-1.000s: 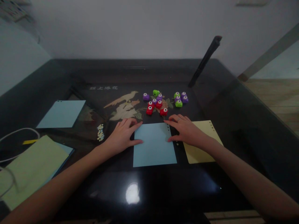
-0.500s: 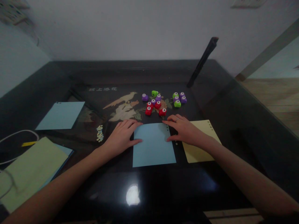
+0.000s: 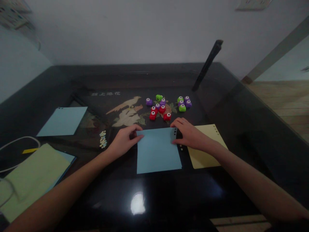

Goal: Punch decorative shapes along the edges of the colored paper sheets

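- Two hands are at one blue sheet (image 3: 158, 154), which lies on the bench (image 3: 169, 193) straight before the person.
- Left hand (image 3: 122, 140): thumb and forefinger drawn close at the sheet's upper left corner; whether they pinch it, I cannot tell.
- Right hand (image 3: 190, 133), wearing a ring (image 3: 183, 121): thumb and forefinger spread apart at the upper right, the thumb over the sheet.
- The blue sheet is plain and nearly square, with a short row of dark holes near its upper right corner; its lower right corner looks doubled.
- Partly covered by the right wrist is a yellow sheet (image 3: 205, 159), also holed; a few cutouts (image 3: 182, 149) lie in the gap between.
- Near the left wrist, a strip of pale cutouts.
- Just past the far edge, eight punches (image 3: 153, 115): four red, three purple, one green.
- Five more, purple and green, cluster farther right; a black stick (image 3: 207, 64) slants up beyond them.
- A bird picture (image 3: 127, 108) decorates the bench left of the punches.
- Far left: a second blue sheet (image 3: 64, 122), then a pale green sheet (image 3: 31, 178) overlapping blue, beside a white cable (image 3: 26, 138).
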Demonstrator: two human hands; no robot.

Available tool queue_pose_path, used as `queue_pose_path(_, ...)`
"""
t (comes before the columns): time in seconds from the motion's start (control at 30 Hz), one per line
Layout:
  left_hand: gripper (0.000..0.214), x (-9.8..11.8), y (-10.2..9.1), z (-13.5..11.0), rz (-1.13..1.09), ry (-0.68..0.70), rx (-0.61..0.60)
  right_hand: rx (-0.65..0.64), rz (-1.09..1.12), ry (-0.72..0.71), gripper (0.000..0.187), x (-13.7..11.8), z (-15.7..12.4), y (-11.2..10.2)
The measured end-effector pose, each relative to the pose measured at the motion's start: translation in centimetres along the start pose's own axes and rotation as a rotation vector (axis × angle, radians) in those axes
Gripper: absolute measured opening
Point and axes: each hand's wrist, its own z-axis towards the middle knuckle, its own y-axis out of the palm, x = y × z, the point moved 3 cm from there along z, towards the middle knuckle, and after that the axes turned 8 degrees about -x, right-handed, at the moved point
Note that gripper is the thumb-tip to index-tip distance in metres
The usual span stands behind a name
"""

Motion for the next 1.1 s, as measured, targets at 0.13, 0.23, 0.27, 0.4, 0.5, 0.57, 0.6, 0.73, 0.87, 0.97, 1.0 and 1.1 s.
queue_pose_path(0.13,0.019,-0.2,-0.5,0.2,-0.35,-0.079,0.013,-0.046,0.428,0.092,0.026,0.4,0.0,-0.4)
queue_pose_path(0.23,0.021,-0.1,-0.8,0.2,-0.515,-0.099,0.055,-0.108,0.809,0.104,0.019,0.5,-0.1,-0.5)
queue_pose_path(0.27,0.021,-0.1,-0.8,0.2,-0.549,-0.101,0.064,-0.111,0.891,0.11,0.02,0.5,-0.2,-0.6)
queue_pose_path(0.4,0.026,0.3,-0.2,-0.2,-0.587,-0.138,-0.013,-0.088,1.033,0.162,0.02,0.4,-0.5,-0.9)
queue_pose_path(0.5,0.028,0.4,0.6,-0.4,-0.553,-0.159,-0.182,-0.128,1.067,0.181,0.017,0.3,-0.6,-0.9)
queue_pose_path(0.57,0.029,0.2,1.0,-0.4,-0.526,-0.158,-0.258,-0.182,1.05,0.197,0.016,0.3,-0.6,-0.7)
queue_pose_path(0.6,0.03,0.1,1.2,-0.4,-0.518,-0.162,-0.277,-0.205,1.034,0.208,0.016,0.3,-0.6,-0.7)
queue_pose_path(0.73,0.036,-0.6,1.6,-0.2,-0.505,-0.209,-0.315,-0.24,0.983,0.269,0.017,0.5,-0.5,-0.5)
queue_pose_path(0.87,0.038,-0.9,1.9,-0.1,-0.508,-0.222,-0.324,-0.238,0.969,0.274,0.019,0.7,-0.5,-0.3)
queue_pose_path(0.97,0.04,-0.8,1.9,-0.1,-0.513,-0.212,-0.328,-0.242,0.952,0.275,0.019,0.9,-0.4,-0.2)
queue_pose_path(1.0,0.04,-0.8,1.9,-0.1,-0.515,-0.209,-0.331,-0.242,0.943,0.275,0.019,0.9,-0.4,-0.2)
queue_pose_path(1.1,0.04,-0.7,1.9,-0.1,-0.523,-0.208,-0.344,-0.243,0.932,0.277,0.019,0.9,-0.4,-0.1)
